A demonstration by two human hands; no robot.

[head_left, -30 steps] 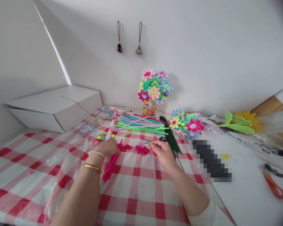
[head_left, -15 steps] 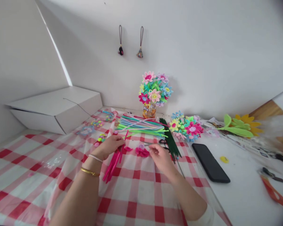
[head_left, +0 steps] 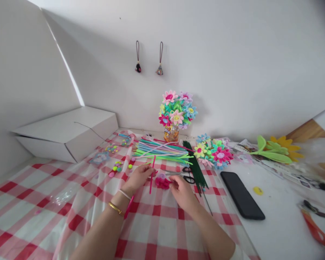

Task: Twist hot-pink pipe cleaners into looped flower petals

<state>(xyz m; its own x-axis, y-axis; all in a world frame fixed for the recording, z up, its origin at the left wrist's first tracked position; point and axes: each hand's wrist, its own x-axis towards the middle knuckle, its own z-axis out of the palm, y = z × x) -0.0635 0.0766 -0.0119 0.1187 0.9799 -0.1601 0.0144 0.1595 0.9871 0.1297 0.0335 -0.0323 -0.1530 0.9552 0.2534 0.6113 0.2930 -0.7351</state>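
My left hand is closed in a pinch on one bright pink pipe cleaner, which stands nearly upright from the fingertips. More pink pipe cleaners lie on the cloth, mostly covered by my left wrist. Just right of the held one is a bundle of looped pink pipe-cleaner petals with a lilac pompom at its top. My right hand has its fingers curled together at the right edge of these petals; what lies between the fingertips is hidden. Black-handled scissors lie behind it.
Coloured pipe cleaners lie in a pile, with dark green stems beside them. Behind stands a jar of fluffy flowers. A phone and orange pliers are at right, a white box at left, loose pompoms near it.
My left hand has moved right with one pink pipe cleaner, away from the pink bunch, toward the petals. My right fingers have curled in more. The view has tilted up slightly.
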